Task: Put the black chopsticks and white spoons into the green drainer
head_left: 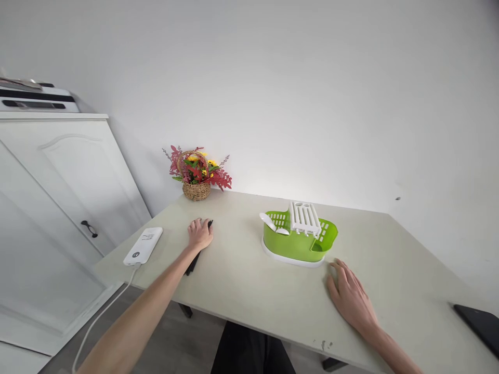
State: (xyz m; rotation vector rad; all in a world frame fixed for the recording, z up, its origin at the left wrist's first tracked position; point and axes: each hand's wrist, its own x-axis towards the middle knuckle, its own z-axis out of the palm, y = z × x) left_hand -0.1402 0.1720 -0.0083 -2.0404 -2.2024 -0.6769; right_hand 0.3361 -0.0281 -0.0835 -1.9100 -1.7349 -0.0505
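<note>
My left hand (200,235) rests on the table, its fingers curled over a pair of black chopsticks (192,265). One end of them sticks out past the thumb side, and the middle is hidden under the palm. To the right stands a green plastic cutlery holder (290,246) on a white base tray. A white slotted rack (304,218) sits across its top, and white spoons (268,222) lie in its left compartment. My right hand (349,293) lies flat on the table just right of the holder, fingers stretched and holding nothing.
A wicker basket of artificial flowers (197,190) stands at the back left. A white power bank (143,246) with a cable lies at the left edge. A black phone (478,323) is at the far right. A white cabinet (74,176) adjoins the table's left side.
</note>
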